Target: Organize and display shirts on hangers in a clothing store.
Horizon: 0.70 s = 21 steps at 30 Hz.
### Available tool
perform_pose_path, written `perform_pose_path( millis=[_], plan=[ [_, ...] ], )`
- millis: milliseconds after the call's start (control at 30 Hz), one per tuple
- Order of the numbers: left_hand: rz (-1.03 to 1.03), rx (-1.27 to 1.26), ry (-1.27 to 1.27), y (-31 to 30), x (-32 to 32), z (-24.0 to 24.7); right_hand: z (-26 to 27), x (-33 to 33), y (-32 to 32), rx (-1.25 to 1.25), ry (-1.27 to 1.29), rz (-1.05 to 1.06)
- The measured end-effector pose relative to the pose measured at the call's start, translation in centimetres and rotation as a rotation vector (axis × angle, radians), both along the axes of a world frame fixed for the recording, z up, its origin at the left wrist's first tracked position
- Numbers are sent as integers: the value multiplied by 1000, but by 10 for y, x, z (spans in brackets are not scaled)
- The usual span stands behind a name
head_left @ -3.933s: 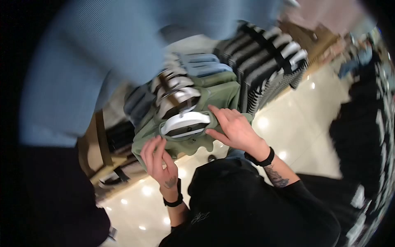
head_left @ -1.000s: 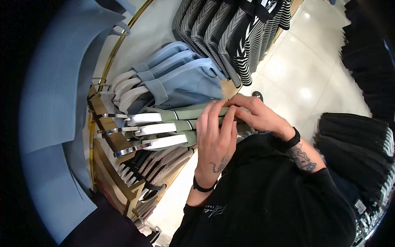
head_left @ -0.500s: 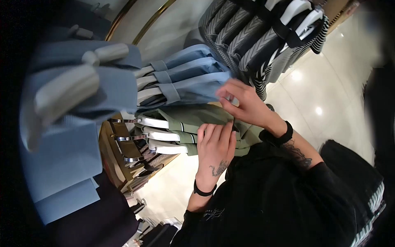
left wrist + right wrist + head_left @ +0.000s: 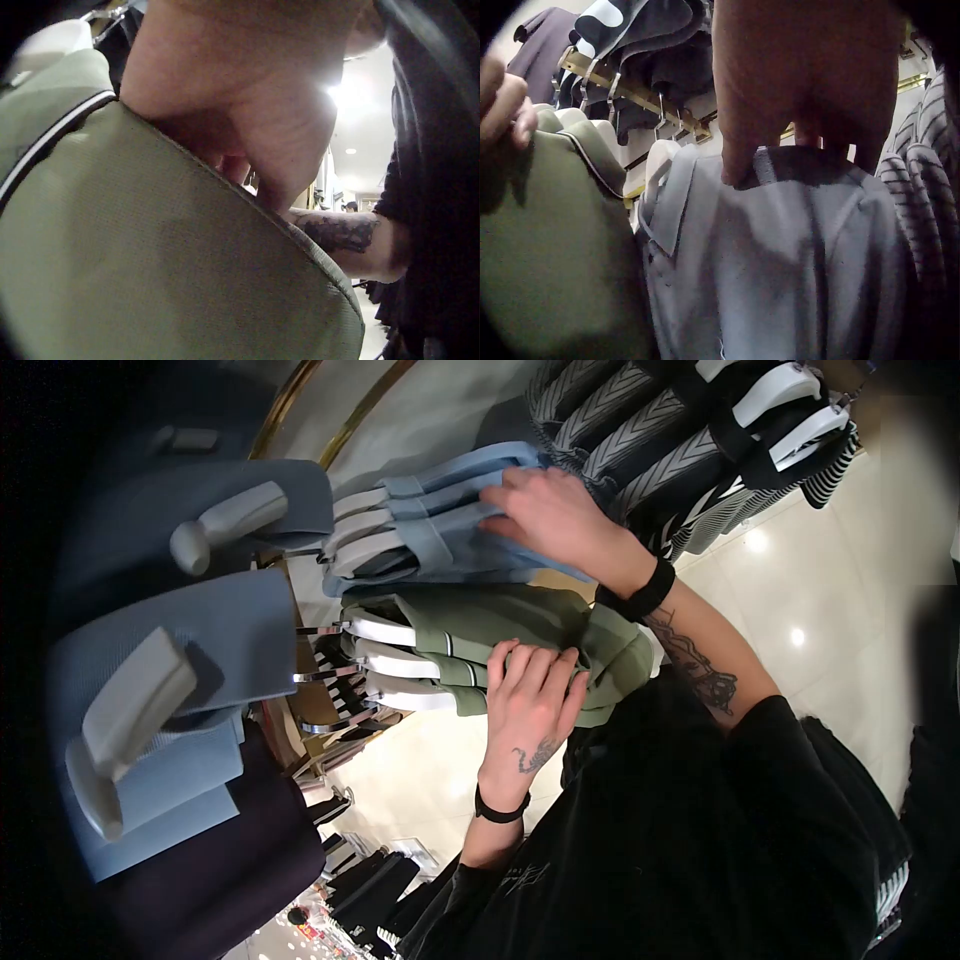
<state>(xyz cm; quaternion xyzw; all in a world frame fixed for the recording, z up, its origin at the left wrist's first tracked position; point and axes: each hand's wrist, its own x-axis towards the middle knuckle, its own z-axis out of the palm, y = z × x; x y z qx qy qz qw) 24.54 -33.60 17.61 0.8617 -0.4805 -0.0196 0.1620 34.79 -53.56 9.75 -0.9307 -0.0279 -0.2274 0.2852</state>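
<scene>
In the head view, several sage-green collared shirts hang side by side on white hangers. My left hand rests over their shoulders, fingers laid across the fabric. The left wrist view shows the thumb coming down over the shoulder seam of the green shirt; the fingertips are partly hidden behind it. My right hand lies at the shoulders of the light blue shirts, thumb and fingers spread apart. In the right wrist view, the thumb and fingers touch the top of the blue shirt.
Black-and-grey patterned knit tops hang past the blue shirts. Closer on the left are large blue garments on grey hangers, at a higher level. A brass rail curves behind. Glossy pale floor tiles lie at the right.
Earlier both hands were on the green shirts. My right hand has left them and moved up and left onto the blue shirts; the left stays on the green ones.
</scene>
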Motion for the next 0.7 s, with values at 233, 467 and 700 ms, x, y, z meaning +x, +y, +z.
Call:
perform_pose_path(
  millis=[233,467,700],
  plan=[
    [-3,-15,3,0,1,-1,1,50,-15,-109,-23,-68],
    [6,-12,9,-1,1,0,10,59,-18,-88,56,-40],
    [10,-2,19,0,0,0,9,62,-18,-46,52,-33]
  ],
)
